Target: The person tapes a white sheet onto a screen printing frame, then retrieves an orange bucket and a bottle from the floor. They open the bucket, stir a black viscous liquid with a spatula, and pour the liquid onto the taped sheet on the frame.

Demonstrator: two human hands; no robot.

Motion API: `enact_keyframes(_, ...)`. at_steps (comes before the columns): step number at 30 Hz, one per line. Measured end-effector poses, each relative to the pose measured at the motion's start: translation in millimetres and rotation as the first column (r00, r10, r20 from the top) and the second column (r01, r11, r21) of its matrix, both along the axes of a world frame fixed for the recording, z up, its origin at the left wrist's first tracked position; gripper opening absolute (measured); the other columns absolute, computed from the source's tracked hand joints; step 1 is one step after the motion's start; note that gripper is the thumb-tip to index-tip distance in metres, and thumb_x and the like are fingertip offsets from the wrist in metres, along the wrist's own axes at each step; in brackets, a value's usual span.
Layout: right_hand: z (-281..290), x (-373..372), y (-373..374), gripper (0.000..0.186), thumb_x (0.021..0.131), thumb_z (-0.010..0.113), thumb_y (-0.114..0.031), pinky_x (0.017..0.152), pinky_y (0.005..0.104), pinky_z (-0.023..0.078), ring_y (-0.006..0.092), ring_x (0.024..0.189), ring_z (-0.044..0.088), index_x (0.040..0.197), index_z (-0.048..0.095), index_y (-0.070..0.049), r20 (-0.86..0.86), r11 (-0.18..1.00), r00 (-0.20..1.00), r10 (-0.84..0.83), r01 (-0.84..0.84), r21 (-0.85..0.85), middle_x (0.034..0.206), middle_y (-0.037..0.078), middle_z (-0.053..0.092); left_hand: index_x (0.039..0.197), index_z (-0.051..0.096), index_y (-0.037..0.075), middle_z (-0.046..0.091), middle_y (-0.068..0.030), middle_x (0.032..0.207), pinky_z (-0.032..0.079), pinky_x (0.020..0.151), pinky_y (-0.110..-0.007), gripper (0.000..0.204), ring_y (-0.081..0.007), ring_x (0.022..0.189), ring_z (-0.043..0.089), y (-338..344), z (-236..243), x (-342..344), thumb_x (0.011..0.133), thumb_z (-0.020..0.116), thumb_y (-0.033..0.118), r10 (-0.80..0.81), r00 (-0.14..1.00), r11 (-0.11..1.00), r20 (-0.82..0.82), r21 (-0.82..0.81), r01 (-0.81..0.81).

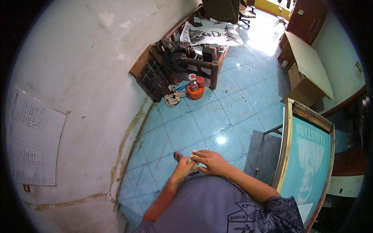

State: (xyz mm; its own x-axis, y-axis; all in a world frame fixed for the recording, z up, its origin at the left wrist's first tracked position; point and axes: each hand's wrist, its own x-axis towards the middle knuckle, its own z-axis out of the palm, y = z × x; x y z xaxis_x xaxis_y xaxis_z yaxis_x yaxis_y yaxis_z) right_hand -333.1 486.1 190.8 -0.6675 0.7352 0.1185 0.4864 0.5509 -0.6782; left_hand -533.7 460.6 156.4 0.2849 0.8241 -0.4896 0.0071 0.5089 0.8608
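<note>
In front of my waist, both hands meet around a small pale cream object (194, 164) that looks like a roll of tape; much of it is hidden by fingers. My left hand (183, 167) is closed round its near left side. From the right, my right hand (211, 161) lies over its top, fingers bent and pressed on it. To the right of my right arm stands a screen-printing frame (286, 145) with wooden edges and teal mesh bearing a pale picture.
A wall (89, 105) with a paper sheet (37, 139) runs along my left. Ahead are a wooden bench (213, 73) with a poster (211, 34), and an orange bucket (195, 93) with containers on the blue tiled floor (206, 120). A pale-topped table (311, 64) stands far right.
</note>
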Motion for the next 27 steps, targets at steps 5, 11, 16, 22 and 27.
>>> enact_keyframes(5, 2, -10, 94, 0.067, 0.078, 0.078, -0.021, 0.103, 0.0387, 0.047, 0.0306, 0.126, 0.054, 0.138, 0.052, -0.012, -0.094, 0.953, 0.976, -0.194, 0.165, -0.255, 0.139, 0.013, 0.055, 0.115, 0.062, -0.003, 0.067, -0.0036, 0.095, 0.049, 0.072, -0.026, 0.033, -0.0098, 0.08, 0.061, 92, -32, -29, 0.102, 0.055, 0.026, -0.012, 1.0, 0.999, 0.022, -0.041, 0.013)
enact_keyframes(11, -104, 36, 179, 0.06, 0.084, 0.075, -0.026, 0.101, 0.0401, 0.047, 0.0334, 0.121, 0.059, 0.137, 0.053, -0.007, 0.078, 0.67, 0.766, -0.638, 0.602, -0.435, 0.134, 0.016, 0.059, 0.112, 0.065, -0.003, 0.067, -0.005, 0.092, 0.048, 0.068, -0.028, 0.033, -0.0114, 0.079, 0.06, 264, -62, -68, 0.101, 0.056, 0.026, -0.061, 0.993, 0.994, -0.099, -0.094, 0.052)
enact_keyframes(16, -213, 90, 93, 0.054, 0.086, 0.073, -0.029, 0.094, 0.0399, 0.051, 0.0335, 0.113, 0.064, 0.128, 0.059, 0.001, 0.4, 0.116, 0.348, -0.848, 0.858, -0.5, 0.124, 0.024, 0.064, 0.112, 0.065, -0.004, 0.069, -0.0078, 0.092, 0.049, 0.065, -0.031, 0.035, -0.0139, 0.077, 0.063, 430, -82, -98, 0.1, 0.057, 0.029, -0.167, 0.966, 0.985, -0.2, 0.003, 0.171)
enact_keyframes(22, -248, 79, -29, 0.058, 0.081, 0.074, -0.041, 0.096, 0.044, 0.049, 0.0406, 0.112, 0.062, 0.119, 0.066, 0.002, 0.834, -0.229, 0.278, -0.476, 0.877, -0.423, 0.118, 0.026, 0.066, 0.112, 0.068, 0.0, 0.07, -0.0153, 0.101, 0.05, 0.083, -0.038, 0.038, -0.026, 0.092, 0.067, 621, -105, -72, 0.088, 0.067, 0.03, -0.282, 0.809, 0.877, -0.516, 0.205, 0.436)
enact_keyframes(27, -266, 55, 51, 0.057, 0.085, 0.07, -0.039, 0.092, 0.0404, 0.048, 0.0348, 0.112, 0.061, 0.125, 0.062, 0.001, 0.755, -0.226, 0.502, -0.422, 0.749, -0.623, 0.121, 0.021, 0.065, 0.11, 0.071, 0.006, 0.052, -0.0211, 0.133, 0.033, 0.106, -0.06, 0.036, -0.0397, 0.134, 0.04, 771, -135, 23, 0.081, 0.072, 0.027, -0.021, 0.498, 0.618, -0.867, 0.38, 0.688)
